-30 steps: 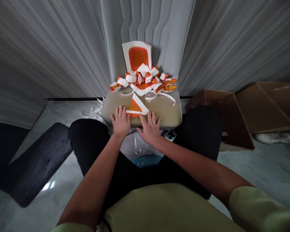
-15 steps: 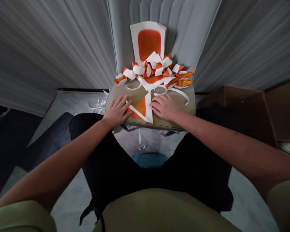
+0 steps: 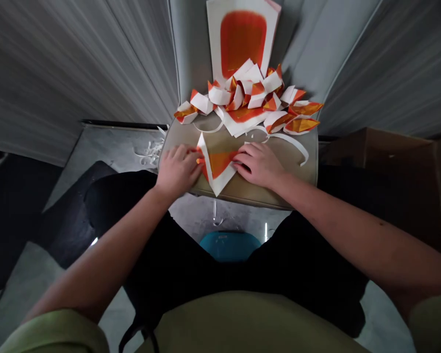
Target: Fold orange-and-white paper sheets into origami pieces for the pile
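Observation:
A folded sheet of white paper with an orange and gold patch lies on the chair seat near its front edge, one white-edged corner pointing towards me. My left hand is at the sheet's left side, its fingers curled on the orange edge. At the right corner, my right hand pinches the paper between thumb and fingers. Just beyond lies a heap of folded paper boat shapes in white, orange and gold.
A stack of orange-patched sheets leans against the chair back. White paper strips lie on the seat, and more shreds on the floor at left. A blue plastic object is between my knees. A cardboard box stands at right.
The sheet has been turned, so its white-edged corner now points towards me. My left hand's flat, spread fingers have curled onto the paper. My view has tilted and come closer.

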Available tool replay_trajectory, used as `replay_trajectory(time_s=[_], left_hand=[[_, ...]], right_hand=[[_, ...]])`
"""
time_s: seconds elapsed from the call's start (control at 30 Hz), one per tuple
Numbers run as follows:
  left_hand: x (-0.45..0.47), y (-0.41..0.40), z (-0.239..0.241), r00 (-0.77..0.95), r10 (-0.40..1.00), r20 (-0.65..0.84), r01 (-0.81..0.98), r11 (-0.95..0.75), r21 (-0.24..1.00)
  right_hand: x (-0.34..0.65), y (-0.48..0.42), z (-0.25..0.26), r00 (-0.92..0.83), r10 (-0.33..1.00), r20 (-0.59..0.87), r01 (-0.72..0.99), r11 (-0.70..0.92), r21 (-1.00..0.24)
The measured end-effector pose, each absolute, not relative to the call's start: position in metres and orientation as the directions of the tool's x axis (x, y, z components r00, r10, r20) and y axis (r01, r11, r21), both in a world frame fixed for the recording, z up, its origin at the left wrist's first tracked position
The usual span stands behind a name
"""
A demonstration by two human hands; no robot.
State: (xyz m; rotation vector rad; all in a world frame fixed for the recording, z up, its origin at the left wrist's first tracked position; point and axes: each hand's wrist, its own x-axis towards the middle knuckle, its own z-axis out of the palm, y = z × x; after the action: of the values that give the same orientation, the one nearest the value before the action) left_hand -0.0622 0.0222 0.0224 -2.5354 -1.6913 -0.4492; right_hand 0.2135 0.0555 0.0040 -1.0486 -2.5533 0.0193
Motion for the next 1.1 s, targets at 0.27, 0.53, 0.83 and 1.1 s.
replay_trajectory(time_s=[0.27, 0.53, 0.83, 1.1], left_hand=[[-0.066, 0.015, 0.01, 0.424, 0.877, 0.227, 0.875, -0.461, 0.145], [-0.089, 0.052, 0.019, 0.664, 0.724, 0.19, 0.708, -0.69, 0.153], [-0.062, 0.018, 0.026, 0.635, 0.732, 0.245, 0.726, -0.675, 0.134], [-0.054, 0.015, 0.034, 0.642, 0.747, 0.171, 0.745, -0.661, 0.09]], right_hand=[[0.212, 0.054, 0.004, -0.614, 0.663, 0.428, 0.656, 0.73, -0.191], [0.207, 0.045, 0.01, -0.659, 0.647, 0.384, 0.571, 0.762, -0.305], [0.211, 0.04, 0.02, -0.686, 0.679, 0.262, 0.537, 0.716, -0.446], [0.218, 0.039, 0.03, -0.696, 0.688, 0.207, 0.527, 0.684, -0.505]])
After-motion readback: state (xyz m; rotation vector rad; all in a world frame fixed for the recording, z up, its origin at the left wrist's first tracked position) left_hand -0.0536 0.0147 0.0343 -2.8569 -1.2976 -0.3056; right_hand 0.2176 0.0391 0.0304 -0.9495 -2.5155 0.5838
